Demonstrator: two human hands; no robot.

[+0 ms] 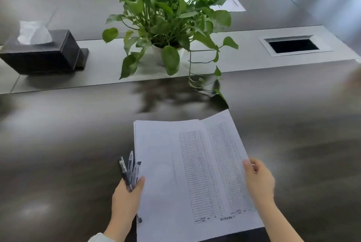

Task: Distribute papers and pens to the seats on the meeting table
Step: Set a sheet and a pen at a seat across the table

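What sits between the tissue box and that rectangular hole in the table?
The head view shows a potted plant between the tissue box and the cutout.

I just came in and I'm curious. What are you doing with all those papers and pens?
A person is standing at a long dark meeting table. The left hand holds a bunch of dark and clear pens along with the left edge of a stack of white printed papers. The right hand pinches the top printed sheet by its right edge, apparently peeling it off. Another white sheet already lies across the table, behind a green potted plant.
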